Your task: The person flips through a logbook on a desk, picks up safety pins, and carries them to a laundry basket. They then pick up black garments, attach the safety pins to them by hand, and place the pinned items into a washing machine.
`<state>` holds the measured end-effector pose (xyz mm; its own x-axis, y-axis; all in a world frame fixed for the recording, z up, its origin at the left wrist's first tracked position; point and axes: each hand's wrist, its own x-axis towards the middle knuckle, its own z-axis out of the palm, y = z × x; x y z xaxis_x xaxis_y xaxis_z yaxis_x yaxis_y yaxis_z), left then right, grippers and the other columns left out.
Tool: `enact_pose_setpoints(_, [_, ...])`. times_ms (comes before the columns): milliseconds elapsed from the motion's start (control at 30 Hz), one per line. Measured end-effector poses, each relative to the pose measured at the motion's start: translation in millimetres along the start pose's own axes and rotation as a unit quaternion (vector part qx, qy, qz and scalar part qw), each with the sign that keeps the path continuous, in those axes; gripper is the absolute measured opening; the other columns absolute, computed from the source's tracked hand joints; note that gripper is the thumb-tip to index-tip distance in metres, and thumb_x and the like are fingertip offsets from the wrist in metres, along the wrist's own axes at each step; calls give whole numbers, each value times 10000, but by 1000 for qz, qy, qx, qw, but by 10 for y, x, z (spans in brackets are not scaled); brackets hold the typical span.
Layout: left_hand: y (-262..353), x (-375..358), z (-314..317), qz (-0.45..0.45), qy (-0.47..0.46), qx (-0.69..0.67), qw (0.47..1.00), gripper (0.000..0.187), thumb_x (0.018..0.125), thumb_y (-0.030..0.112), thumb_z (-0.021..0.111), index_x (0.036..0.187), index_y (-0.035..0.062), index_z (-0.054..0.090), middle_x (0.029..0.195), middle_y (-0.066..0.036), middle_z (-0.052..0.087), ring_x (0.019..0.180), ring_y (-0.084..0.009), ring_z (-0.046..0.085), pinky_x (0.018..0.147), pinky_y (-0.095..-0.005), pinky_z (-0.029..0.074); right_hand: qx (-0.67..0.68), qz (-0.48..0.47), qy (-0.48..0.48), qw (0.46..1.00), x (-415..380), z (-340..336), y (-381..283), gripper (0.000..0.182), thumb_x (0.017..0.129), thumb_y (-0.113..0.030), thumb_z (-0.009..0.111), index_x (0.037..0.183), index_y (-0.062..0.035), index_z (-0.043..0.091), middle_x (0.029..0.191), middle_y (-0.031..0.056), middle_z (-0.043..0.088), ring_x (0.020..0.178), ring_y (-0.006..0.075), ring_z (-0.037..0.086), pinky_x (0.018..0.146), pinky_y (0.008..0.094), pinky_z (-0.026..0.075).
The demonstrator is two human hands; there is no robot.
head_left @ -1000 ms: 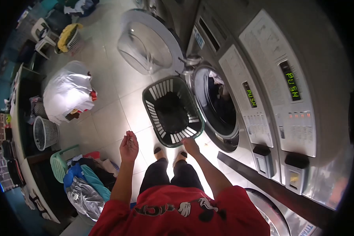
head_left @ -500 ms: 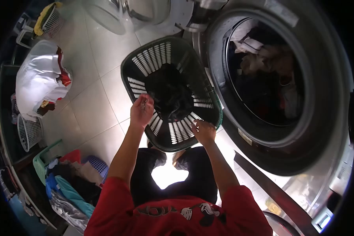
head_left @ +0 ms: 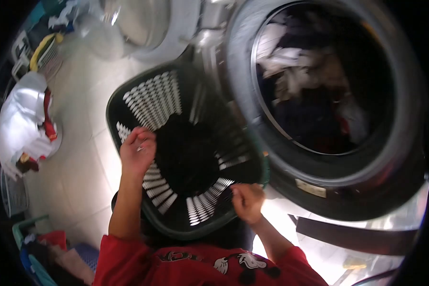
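Note:
A dark green slatted laundry basket (head_left: 209,228) is in front of me, with dark clothes (head_left: 186,157) in its bottom. My left hand (head_left: 138,150) is over the basket's left side, palm up and fingers curled around something small and shiny that I cannot make out. Over the near right corner of the basket my right hand (head_left: 248,202) is closed, thumb against the fingers. Whatever it pinches, if anything, is too small and dark to name. Right of the basket, the round opening of a front-load washing machine (head_left: 314,183) shows light and dark clothes (head_left: 310,71) inside the drum.
The machine's round glass door (head_left: 143,21) is swung out at the top. Along the left stand a heaped white cloth bundle (head_left: 24,119), a basket with a yellow cloth (head_left: 43,52) and a green basket (head_left: 21,229) of clothes. Pale floor tiles (head_left: 81,157) lie between.
The basket appears larger and lower-left in view, and the drum opening has shifted up and left. My right hand has drawn its fingers closed at the basket corner. The left hand stays curled.

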<state>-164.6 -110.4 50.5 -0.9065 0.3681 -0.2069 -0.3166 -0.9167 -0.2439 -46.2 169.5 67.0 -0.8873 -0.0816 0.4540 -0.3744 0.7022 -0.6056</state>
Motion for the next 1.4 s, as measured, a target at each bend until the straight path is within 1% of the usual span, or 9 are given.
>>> enact_pose_setpoints(67, [214, 121, -256, 33, -69, 78, 994, 138, 843, 126, 388, 754, 55, 467, 700, -19, 459, 649, -130, 444, 505, -228, 329, -18, -9, 29, 999, -4, 19, -6, 42, 668, -73, 586, 702, -88, 565, 539, 39, 525, 470, 214, 517, 472, 320, 384])
enact_pose_setpoints(200, [218, 125, -231, 100, 64, 39, 992, 160, 846, 148, 398, 720, 71, 459, 670, -9, 440, 611, -128, 432, 450, -211, 285, -57, -3, 38, 998, 52, -4, -46, 44, 700, -126, 578, 705, -105, 540, 503, 20, 500, 451, 193, 505, 467, 312, 385])
enact_pose_setpoints(633, [-294, 225, 217, -31, 51, 231, 971, 257, 850, 198, 422, 607, 128, 377, 569, 43, 301, 498, -74, 305, 398, -201, 195, 35, -92, 26, 995, 4, -84, -49, 60, 728, -118, 586, 773, -86, 561, 623, 30, 572, 564, 169, 566, 527, 284, 399])
enact_pose_setpoints(833, [-594, 269, 133, -63, 7, 121, 991, 231, 840, 185, 425, 624, 110, 396, 567, 30, 320, 512, -86, 321, 415, -208, 239, -40, -191, -87, 977, -28, -165, -136, 93, 764, -180, 562, 742, -103, 516, 631, 18, 538, 580, 174, 550, 561, 280, 381])
enact_pose_setpoints(967, [-829, 214, 130, -2, -43, 19, 999, 147, 829, 114, 409, 765, 26, 508, 716, -76, 527, 723, -182, 534, 688, -304, 462, -33, -140, -155, 977, 74, -68, -143, 123, 781, -206, 542, 729, -99, 509, 591, 51, 543, 576, 230, 568, 540, 352, 435])
enact_pose_setpoints(1000, [-944, 152, 166, 66, -14, 30, 997, 177, 844, 132, 403, 835, 9, 529, 836, -112, 572, 850, -223, 558, 793, -349, 461, -51, -111, -181, 976, 115, -57, -154, 118, 776, -198, 551, 729, -95, 519, 593, 59, 549, 579, 242, 572, 538, 363, 443])
enact_pose_setpoints(1067, [-1082, 62, 175, 63, -72, 34, 995, 283, 884, 175, 355, 1040, -7, 507, 1151, -138, 514, 1107, -262, 465, 938, -393, 369, 42, -86, -44, 994, 335, -97, -228, 82, 768, -165, 567, 749, -86, 553, 635, 73, 570, 600, 254, 576, 550, 354, 446])
enact_pose_setpoints(1333, [-1268, -117, 249, 77, -129, 92, 984, 350, 907, 197, 280, 1148, 1, 441, 1287, -124, 392, 1229, -257, 322, 1029, -393, 240, 61, -129, 15, 990, 949, -67, -529, 126, 727, -79, 605, 851, -63, 591, 833, 59, 533, 778, 234, 524, 665, 323, 438])
enact_pose_setpoints(1400, [-1130, -216, 214, 87, -137, 66, 985, 298, 895, 190, 340, 1053, -6, 499, 1199, -127, 475, 1191, -264, 371, 993, -385, 307, 77, -173, -21, 982, 958, -6, -651, 155, 717, -78, 615, 872, -78, 599, 864, 61, 524, 801, 236, 519, 677, 327, 440])
